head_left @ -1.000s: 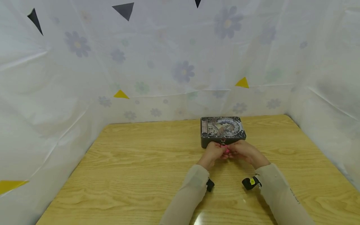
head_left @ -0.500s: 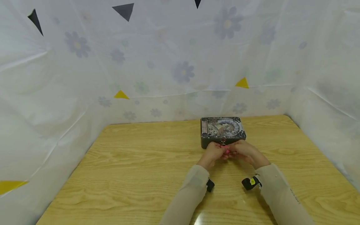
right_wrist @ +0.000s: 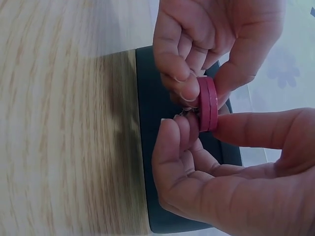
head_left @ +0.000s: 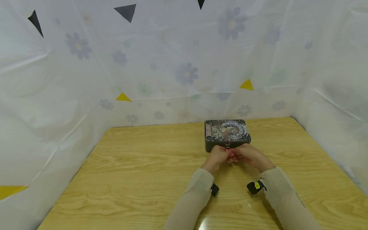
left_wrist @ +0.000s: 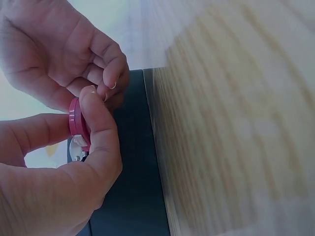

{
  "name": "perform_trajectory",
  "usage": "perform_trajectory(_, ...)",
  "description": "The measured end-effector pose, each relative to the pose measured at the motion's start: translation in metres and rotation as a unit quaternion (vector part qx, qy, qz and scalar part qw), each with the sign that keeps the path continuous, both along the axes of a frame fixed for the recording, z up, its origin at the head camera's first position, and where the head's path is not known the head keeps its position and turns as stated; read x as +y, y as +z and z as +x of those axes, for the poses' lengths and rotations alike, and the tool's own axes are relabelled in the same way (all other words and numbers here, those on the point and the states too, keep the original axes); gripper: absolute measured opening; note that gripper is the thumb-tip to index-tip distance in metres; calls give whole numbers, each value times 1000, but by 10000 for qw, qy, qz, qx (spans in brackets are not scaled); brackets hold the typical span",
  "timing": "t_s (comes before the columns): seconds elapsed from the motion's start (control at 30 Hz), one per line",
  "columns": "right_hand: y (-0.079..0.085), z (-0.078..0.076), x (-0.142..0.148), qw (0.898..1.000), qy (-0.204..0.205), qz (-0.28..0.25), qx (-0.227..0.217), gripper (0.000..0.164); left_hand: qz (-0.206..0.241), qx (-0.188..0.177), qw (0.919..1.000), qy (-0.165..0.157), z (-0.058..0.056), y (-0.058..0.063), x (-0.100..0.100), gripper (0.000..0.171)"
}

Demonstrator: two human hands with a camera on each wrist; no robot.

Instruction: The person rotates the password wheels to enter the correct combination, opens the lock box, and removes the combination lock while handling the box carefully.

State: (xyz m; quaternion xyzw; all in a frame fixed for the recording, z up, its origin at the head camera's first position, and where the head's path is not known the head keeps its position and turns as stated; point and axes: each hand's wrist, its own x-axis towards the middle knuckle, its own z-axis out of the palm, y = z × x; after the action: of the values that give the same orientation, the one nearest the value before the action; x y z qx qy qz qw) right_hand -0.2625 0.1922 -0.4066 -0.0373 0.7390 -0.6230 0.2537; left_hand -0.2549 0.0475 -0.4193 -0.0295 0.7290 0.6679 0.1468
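A dark tin box (head_left: 214,129) with a printed lid sits shut toward the back right of the table. At the middle of its front, a metal clasp (head_left: 228,144) shows just above a small pink padlock (head_left: 231,153). My left hand (head_left: 217,156) pinches the padlock from the left, thumb and fingers on its body. From the other side my right hand (head_left: 253,155) pinches it too, its thumb against the flat face in the right wrist view. Fingertips of both hands nearly meet around the padlock (right_wrist: 208,103). Its shackle is mostly hidden by fingers.
The wood-grain table (head_left: 138,172) extends wide to the left of the box. A white flowered sheet (head_left: 161,64) hangs close behind and on both sides. Black wrist cameras (head_left: 254,187) sit below each sleeve cuff.
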Motion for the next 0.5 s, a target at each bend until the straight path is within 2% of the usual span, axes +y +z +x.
perform_trajectory(0.3, -2, -1, -2, 9999, -136, 72, 3, 32, -274, -246, 9993, 108, 1, 1, 0, 25)
perform_trajectory(0.4, -3, -2, -2, 9998, -156, 104, 44, 33, -583, -184, 9981, 51, 2, 4, -3, 25)
perform_trajectory(0.5, -4, -1, -1, 9997, -173, 131, 93, 33, -1132, 129, 9932, -233, 3, 8, -7, 27)
